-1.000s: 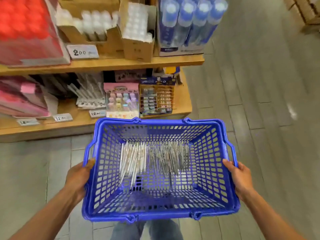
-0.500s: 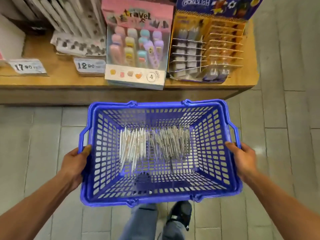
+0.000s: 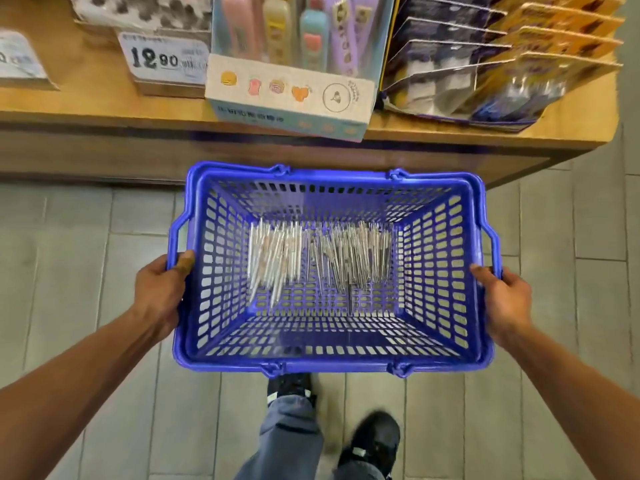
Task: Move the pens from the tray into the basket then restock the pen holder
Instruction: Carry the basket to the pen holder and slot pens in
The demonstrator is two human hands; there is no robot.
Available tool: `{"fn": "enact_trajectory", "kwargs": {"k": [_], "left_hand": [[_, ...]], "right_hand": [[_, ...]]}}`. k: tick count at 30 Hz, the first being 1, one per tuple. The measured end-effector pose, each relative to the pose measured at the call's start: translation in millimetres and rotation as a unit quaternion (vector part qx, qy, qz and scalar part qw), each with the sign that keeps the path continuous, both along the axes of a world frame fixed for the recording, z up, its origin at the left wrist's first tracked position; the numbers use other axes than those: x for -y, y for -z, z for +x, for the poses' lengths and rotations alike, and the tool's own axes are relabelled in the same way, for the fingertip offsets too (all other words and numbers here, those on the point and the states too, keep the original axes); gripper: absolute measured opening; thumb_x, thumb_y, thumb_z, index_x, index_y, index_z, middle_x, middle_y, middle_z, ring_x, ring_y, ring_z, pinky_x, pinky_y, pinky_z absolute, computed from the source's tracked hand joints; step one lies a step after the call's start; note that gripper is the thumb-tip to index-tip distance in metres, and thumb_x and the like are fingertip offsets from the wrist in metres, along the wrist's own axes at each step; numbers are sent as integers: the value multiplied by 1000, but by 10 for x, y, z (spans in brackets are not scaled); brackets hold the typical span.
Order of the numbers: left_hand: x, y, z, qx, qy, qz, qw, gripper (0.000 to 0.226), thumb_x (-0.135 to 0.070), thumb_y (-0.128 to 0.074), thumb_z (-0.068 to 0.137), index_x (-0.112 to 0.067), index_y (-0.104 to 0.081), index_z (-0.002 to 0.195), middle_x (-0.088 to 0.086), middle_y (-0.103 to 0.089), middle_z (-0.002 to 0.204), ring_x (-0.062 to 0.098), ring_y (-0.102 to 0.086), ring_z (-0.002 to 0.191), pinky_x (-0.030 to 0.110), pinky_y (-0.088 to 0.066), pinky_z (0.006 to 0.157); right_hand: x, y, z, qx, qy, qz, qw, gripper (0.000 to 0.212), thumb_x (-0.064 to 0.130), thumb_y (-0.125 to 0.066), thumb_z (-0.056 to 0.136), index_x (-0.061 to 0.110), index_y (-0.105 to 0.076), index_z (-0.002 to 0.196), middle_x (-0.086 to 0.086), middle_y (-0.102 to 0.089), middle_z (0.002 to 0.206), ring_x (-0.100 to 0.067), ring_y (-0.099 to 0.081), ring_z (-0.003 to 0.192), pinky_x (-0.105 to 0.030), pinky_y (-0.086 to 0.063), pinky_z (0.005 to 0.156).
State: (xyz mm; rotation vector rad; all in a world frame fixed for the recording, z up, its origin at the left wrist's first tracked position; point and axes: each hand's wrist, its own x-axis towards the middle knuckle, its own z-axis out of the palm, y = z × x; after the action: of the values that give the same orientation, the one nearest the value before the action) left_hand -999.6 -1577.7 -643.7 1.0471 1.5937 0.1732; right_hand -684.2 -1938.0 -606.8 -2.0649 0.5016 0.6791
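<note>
Blue basket (image 3: 332, 363) now closer to shelf (image 3: 104, 112) than a moment ago; view tilted further down. Left hand (image 3: 157, 294) and right hand (image 3: 504, 301) grip side rims, fingers curled round the rims. Pens (image 3: 318, 256) lie on basket floor, toward far wall. Likely carrying toward restock. Price tag (image 3: 162, 57) reads "12.90".

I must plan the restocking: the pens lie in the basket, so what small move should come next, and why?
Probably set the blue plastic basket down by the wooden shelf: the left hand and right hand both grip its rim, so neither can pick silver pens.
</note>
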Motion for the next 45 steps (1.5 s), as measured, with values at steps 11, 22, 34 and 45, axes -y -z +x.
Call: {"fn": "enact_trajectory", "kwargs": {"k": [11,22,34,45], "left_hand": [[137,24,-17,8,8,47,999,19,-37,-63,95,-20,-67,90,-6,-75,70,11,-71,57,30,-56,58],[241,-166,137,-71,82,217,970,35,-21,-68,92,-15,-50,122,-1,-59,113,19,-62,93,37,-51,83],[832,-449,615,44,208,235,948,18,-5,-59,95,-22,-63,91,-3,-65,81,12,-58,71,7,-43,61],[978,343,1012,93,180,62,977,22,-1,-53,96,-19,-65,92,9,-69,98,19,-62,82,21,-46,65]], "right_hand": [[-9,11,-4,-17,8,-2,1000,19,40,-66,88,24,-56,91,1,-74,72,-21,-73,62,-27,-53,47],[-40,4,-43,37,-19,-79,996,49,35,-69,87,16,-45,125,-10,-66,105,-24,-70,79,-36,-56,63],[-501,-50,-495,99,-307,-12,946,9,7,-65,87,16,-63,91,0,-67,90,-18,-64,83,-25,-51,74],[-1062,1216,-631,-20,-454,-84,887,10,21,-62,94,16,-59,86,3,-58,71,-11,-56,63,-19,-46,60]]}}
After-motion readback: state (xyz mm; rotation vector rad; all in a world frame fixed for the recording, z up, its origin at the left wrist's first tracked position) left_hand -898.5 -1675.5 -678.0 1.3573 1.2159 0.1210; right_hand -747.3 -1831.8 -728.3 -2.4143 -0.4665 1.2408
